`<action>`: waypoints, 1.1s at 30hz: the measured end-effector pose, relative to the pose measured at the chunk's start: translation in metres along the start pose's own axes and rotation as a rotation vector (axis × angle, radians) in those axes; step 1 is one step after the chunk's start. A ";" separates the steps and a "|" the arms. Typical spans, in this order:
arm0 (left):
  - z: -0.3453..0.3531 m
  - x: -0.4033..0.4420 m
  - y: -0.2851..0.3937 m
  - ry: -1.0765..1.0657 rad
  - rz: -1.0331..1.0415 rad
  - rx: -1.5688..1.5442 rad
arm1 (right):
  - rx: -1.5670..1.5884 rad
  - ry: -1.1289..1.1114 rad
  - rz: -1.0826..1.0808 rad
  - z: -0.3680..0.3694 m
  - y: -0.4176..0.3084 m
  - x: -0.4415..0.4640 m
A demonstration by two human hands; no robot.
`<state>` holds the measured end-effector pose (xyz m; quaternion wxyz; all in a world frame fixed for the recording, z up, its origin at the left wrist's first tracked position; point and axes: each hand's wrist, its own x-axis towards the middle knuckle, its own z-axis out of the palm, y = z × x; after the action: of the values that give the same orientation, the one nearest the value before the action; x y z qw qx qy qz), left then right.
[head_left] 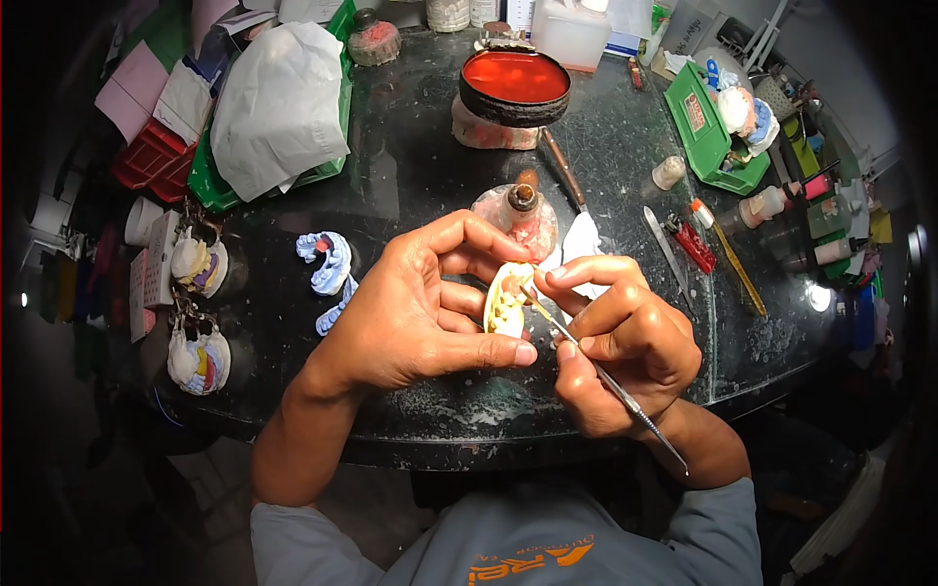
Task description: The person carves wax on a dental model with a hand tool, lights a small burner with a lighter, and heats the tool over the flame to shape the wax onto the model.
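Observation:
My left hand is closed around the edges of a pale yellow dental cast, its toothed side turned toward my right hand. In my right hand is a thin metal dental carving tool, held like a pen. One end of the tool touches, or nearly touches, the cast; the other points down toward my right forearm. Just beyond the cast stands a small burner on a round, pink-stained base. A crumpled white cloth or tissue lies partly hidden behind my right fingers.
A black-rimmed pan of red wax stands at the back. Blue impression pieces and mounted casts are at left. A knife, a red tool and a yellow-handled brush lie at right, near a green box.

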<state>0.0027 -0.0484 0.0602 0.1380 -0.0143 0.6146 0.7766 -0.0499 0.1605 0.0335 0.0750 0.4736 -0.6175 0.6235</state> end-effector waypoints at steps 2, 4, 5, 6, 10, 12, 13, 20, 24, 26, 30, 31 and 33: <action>0.000 0.000 0.000 -0.007 -0.009 -0.011 | -0.004 0.000 -0.012 -0.001 0.000 0.000; -0.001 0.001 0.000 -0.019 -0.017 -0.032 | -0.006 0.037 -0.025 0.000 0.001 0.001; -0.002 0.001 0.000 -0.027 -0.019 -0.048 | -0.006 0.074 -0.032 0.001 0.002 0.003; -0.002 0.001 0.001 -0.034 -0.022 -0.065 | -0.006 0.111 -0.039 0.002 0.003 0.003; -0.002 0.001 0.003 -0.054 -0.050 -0.132 | -0.001 0.119 -0.021 0.001 0.002 0.003; -0.004 0.001 0.001 -0.069 -0.040 -0.121 | -0.010 0.107 -0.023 0.000 0.002 0.003; -0.004 0.000 0.002 -0.078 -0.044 -0.146 | -0.008 0.112 -0.020 0.000 0.003 0.002; -0.011 0.002 -0.001 -0.112 -0.102 -0.301 | 0.029 0.093 -0.015 -0.004 0.003 0.000; -0.013 0.002 -0.004 -0.121 -0.125 -0.352 | 0.012 0.108 -0.036 -0.004 0.003 0.002; -0.014 0.001 -0.005 -0.125 -0.112 -0.364 | 0.022 0.172 -0.031 -0.001 0.006 0.001; -0.016 0.000 -0.005 -0.117 -0.079 -0.317 | -0.069 0.178 -0.050 -0.010 0.005 0.006; -0.018 0.000 -0.006 -0.111 -0.069 -0.321 | -0.079 0.189 -0.026 -0.014 0.005 0.008; -0.019 -0.001 -0.006 -0.104 -0.048 -0.332 | -0.104 0.211 0.024 -0.020 0.007 0.011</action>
<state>0.0023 -0.0661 0.0504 0.1837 -0.0115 0.4693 0.8637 -0.0703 0.1702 0.0406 0.1567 0.3935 -0.6433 0.6378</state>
